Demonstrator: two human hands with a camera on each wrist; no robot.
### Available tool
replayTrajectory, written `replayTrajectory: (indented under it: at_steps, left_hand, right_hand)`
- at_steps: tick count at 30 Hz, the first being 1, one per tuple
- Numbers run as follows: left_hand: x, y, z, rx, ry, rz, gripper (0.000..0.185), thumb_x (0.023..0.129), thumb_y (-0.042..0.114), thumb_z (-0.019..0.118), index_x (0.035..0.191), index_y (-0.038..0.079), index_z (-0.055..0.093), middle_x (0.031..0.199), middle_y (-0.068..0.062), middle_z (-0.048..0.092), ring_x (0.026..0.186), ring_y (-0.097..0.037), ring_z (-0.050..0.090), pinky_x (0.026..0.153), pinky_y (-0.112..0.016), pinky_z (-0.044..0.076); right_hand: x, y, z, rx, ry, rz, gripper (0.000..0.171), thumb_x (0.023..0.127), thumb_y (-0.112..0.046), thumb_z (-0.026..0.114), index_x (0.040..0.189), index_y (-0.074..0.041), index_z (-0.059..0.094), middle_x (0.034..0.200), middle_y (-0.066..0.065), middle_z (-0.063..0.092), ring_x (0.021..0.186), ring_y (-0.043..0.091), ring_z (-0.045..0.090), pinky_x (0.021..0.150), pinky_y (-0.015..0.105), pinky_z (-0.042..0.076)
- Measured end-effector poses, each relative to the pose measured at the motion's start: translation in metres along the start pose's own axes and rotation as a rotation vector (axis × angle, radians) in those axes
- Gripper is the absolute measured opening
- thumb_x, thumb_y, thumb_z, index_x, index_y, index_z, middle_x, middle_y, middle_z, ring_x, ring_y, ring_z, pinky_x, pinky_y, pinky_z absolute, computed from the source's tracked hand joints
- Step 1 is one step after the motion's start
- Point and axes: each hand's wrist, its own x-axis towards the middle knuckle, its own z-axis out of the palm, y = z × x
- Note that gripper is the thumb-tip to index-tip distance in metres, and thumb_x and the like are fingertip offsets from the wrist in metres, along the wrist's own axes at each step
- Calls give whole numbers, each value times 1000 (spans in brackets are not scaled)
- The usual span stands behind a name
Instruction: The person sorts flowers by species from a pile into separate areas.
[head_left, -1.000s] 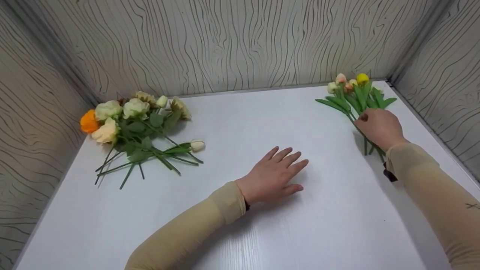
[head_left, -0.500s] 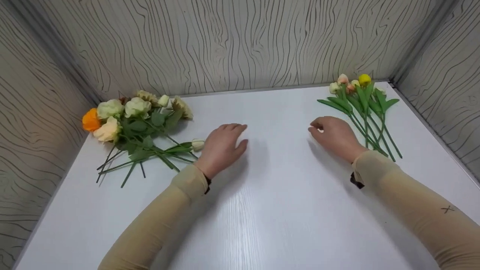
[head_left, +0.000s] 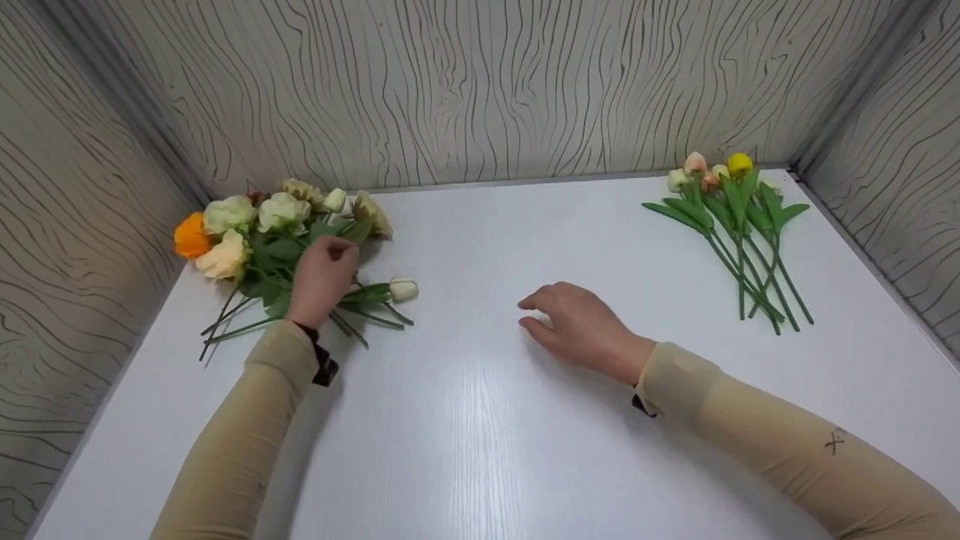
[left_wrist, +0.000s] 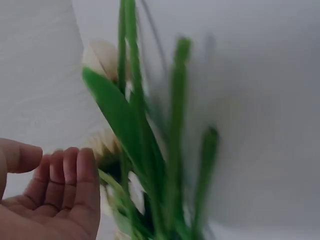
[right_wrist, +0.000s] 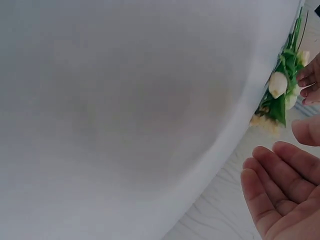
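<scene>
My left hand (head_left: pixel 324 279) hovers over the pile of mixed flowers (head_left: pixel 281 255) at the table's left. In the left wrist view its bent fingers (left_wrist: pixel 70 175) and thumb stand apart with nothing between them, beside green stems and a white tulip. That white tulip (head_left: pixel 403 289) points right, out of the pile. Above the middle of the table is my right hand (head_left: pixel 577 326), its fingers loosely bent and holding nothing. At the far right lies a bunch of tulips (head_left: pixel 739 225) with yellow, pink and cream heads, away from both hands.
The white table (head_left: pixel 480 420) meets a wood-grain patterned wall (head_left: pixel 480 90) at the back. Similar panels stand at both sides. An orange flower (head_left: pixel 192 235) and pale green blooms (head_left: pixel 283 213) lie at the back left, close to the wall.
My right hand has left the tulip stems at the right and come to the middle. My left hand has moved from the middle to above the left pile. The tulips stay at the right.
</scene>
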Motion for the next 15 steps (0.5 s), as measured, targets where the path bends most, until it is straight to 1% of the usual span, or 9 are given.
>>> replayTrajectory:
  at_steps: [2, 4, 6, 8, 10, 12, 15]
  left_hand:
    - [-1, -7, -11, -88, -15, -77, 39, 110, 22, 44, 140, -3, 46, 127, -25, 53, 104, -31, 60, 92, -44, 53]
    - [-1, -12, -20, -158, -42, -157, 45, 110, 21, 43, 147, -5, 39, 140, -27, 46, 109, -30, 60, 97, -41, 53]
    - [0, -15, -26, -211, -79, -237, 51, 110, 21, 43, 153, -5, 35, 150, -25, 39, 112, -27, 60, 100, -38, 53]
    - [1, -16, -29, -263, -109, -313, 52, 110, 21, 43, 155, -4, 35, 154, -22, 35, 113, -23, 60, 101, -34, 52]
    - [3, -15, -32, -329, -127, -384, 49, 109, 19, 44, 152, -4, 40, 151, -21, 38, 113, -21, 61, 101, -32, 51]
    - [5, -13, -34, -424, -123, -452, 46, 108, 14, 47, 150, -4, 43, 144, -20, 44, 112, -21, 63, 101, -31, 51]
    - [8, -11, -36, -577, -108, -522, 43, 106, 8, 49, 146, -7, 43, 132, -19, 50, 108, -22, 67, 100, -31, 52]
  right_hand:
    - [-1, -12, 6, -13, -2, -74, 27, 100, -21, 67, 121, -6, 74, 117, 6, 73, 114, 23, 66, 98, 43, 53]
    - [-2, -23, 11, -24, 0, -155, 26, 100, -20, 67, 120, -5, 73, 115, 6, 73, 112, 23, 66, 97, 41, 53]
    - [-1, -33, 17, -29, 4, -228, 25, 100, -18, 67, 120, -4, 73, 112, 6, 73, 111, 23, 66, 96, 40, 54]
    - [0, -42, 22, -33, 2, -283, 24, 101, -18, 66, 119, -4, 73, 111, 6, 73, 109, 23, 66, 95, 39, 54]
    - [3, -52, 26, -30, -7, -313, 24, 101, -18, 65, 119, -4, 73, 112, 5, 73, 110, 23, 66, 95, 38, 54]
    - [6, -60, 28, -26, -21, -333, 25, 101, -18, 64, 120, -4, 72, 112, 4, 73, 110, 23, 66, 96, 37, 53]
    - [10, -69, 33, -19, -40, -347, 26, 102, -19, 62, 121, -5, 72, 114, 4, 72, 111, 23, 65, 97, 36, 53]
